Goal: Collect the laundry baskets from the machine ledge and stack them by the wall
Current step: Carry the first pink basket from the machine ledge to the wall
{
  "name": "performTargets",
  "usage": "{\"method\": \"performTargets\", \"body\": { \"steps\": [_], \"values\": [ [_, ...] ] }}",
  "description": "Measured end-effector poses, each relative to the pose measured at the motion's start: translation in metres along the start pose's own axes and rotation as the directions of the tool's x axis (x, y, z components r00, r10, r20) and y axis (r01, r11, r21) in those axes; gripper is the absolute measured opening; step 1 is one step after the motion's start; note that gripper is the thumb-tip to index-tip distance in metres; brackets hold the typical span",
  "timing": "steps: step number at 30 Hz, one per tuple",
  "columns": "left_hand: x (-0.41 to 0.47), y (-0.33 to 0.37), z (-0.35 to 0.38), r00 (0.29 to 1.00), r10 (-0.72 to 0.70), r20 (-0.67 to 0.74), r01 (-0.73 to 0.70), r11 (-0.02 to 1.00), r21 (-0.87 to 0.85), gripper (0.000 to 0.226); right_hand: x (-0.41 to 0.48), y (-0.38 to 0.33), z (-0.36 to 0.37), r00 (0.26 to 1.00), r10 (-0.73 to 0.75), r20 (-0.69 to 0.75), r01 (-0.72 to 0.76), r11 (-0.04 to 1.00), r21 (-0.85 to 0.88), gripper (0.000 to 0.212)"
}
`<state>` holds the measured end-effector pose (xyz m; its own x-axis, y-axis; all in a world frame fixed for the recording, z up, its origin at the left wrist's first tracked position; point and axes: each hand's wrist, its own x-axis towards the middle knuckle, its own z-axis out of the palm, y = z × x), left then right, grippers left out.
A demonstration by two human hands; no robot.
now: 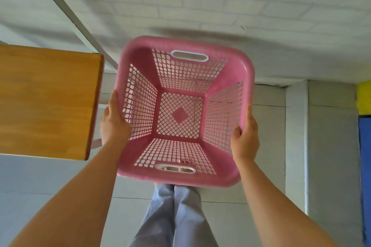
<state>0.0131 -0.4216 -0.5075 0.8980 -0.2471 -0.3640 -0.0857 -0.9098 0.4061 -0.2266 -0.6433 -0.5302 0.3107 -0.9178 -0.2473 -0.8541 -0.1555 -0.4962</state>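
1. The left hand point(114, 124) at 9 o'clock and the right hand point(245, 138) at 3 o'clock are each clamped on opposite rims of the pink basket point(180, 115), equally near.
2. The basket hangs upright between them over the floor point(267, 138).
3. The brick wall point(200, 2) lies at 12 o'clock, just beyond its far rim.

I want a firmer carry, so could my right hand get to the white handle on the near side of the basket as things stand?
Probably yes. The right hand grips the basket rim at its right side, and the near handle has nothing over or around it. But letting go would leave only the left hand holding.
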Motion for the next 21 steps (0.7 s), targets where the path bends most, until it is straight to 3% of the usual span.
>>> {"method": "performTargets", "body": {
  "steps": [14,21],
  "values": [
    [0.053,-0.028,0.045,0.998,-0.069,0.001,0.069,0.995,-0.071,0.067,0.049,0.0,0.061,0.995,-0.092,0.034,0.093,0.996,-0.015,0.082],
    [0.062,-0.032,0.051,0.997,-0.078,0.007,0.079,0.997,-0.02,0.071,0.048,-0.002,0.063,0.989,-0.135,0.054,0.14,0.985,-0.098,0.087]
  ]
}}
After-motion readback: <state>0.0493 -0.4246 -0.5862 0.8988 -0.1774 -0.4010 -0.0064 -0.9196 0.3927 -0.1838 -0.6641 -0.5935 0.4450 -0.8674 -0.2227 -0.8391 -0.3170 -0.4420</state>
